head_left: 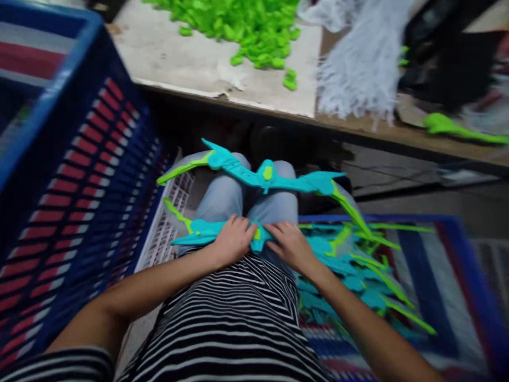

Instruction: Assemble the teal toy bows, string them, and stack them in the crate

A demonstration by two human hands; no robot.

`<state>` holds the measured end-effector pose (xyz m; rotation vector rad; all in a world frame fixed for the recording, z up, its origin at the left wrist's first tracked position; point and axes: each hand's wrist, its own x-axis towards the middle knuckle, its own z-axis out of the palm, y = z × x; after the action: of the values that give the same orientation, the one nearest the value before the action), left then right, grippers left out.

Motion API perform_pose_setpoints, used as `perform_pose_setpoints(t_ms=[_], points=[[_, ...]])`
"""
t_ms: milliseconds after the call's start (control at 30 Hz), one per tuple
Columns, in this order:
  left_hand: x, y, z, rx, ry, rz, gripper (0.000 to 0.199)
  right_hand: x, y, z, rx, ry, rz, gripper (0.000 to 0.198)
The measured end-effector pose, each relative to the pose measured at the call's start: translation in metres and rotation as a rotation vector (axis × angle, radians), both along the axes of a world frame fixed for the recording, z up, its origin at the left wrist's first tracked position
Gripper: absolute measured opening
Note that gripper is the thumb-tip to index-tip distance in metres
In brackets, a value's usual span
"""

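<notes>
Across my thighs, close to my waist, lies a turquoise toy bow [209, 232] with lime-green tips. My left hand [235, 240] is closed around it just left of its middle. On the other side of the middle, my right hand [292, 246] grips the same bow, its fingers bent over the top. My palms hide part of the bow. A second toy bow [288, 183] of the same colours rests over my knees, untouched, with a green piece at its centre.
Small lime-green plastic parts [254, 32] are heaped on the workbench [178, 58] ahead, beside white strings [360, 63]. A blue crate [107, 122] stands at my left. At my right, another crate [457, 254] holds several toy bows [366, 286].
</notes>
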<state>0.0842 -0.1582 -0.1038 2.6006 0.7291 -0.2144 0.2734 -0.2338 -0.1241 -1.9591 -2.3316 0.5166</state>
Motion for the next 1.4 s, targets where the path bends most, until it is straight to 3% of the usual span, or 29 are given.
perform_pose_setpoints(t_ms=[100,233,367,500,600,700,867,1033,1233,1400], points=[[0.007,0.016,0.014,-0.157,0.067,-0.015,0.040,0.017,0.016,0.004,-0.123,0.151,0.081,0.041],[0.018,0.041,0.022,-0.227,0.137,0.144,0.039,0.029,0.043,0.005,-0.237,0.309,0.026,0.043],[0.030,0.062,0.017,-0.275,0.154,0.255,0.040,0.022,0.053,0.002,-0.028,0.260,-0.052,0.039],[0.031,0.070,0.010,-0.326,0.111,0.269,0.041,0.018,0.051,0.003,0.176,0.101,0.094,0.035],[0.029,0.073,0.006,-0.352,0.103,0.268,0.041,0.019,0.057,0.004,0.192,0.070,0.210,0.035],[0.027,0.075,0.008,-0.396,0.103,0.291,0.040,0.023,0.070,0.010,0.167,0.128,0.223,0.039],[0.028,0.070,0.018,-0.328,0.112,0.260,0.037,0.042,0.115,0.046,0.333,0.161,-0.064,0.033],[0.035,0.078,0.012,-0.280,0.157,0.232,0.034,0.084,0.203,0.074,0.548,0.073,-0.350,0.025],[0.039,0.083,0.011,-0.321,0.193,0.236,0.034,0.097,0.297,0.067,0.461,-0.021,-0.566,0.031],[0.038,0.084,0.010,-0.329,0.188,0.241,0.035,0.101,0.319,0.072,0.370,-0.116,-0.477,0.029]])
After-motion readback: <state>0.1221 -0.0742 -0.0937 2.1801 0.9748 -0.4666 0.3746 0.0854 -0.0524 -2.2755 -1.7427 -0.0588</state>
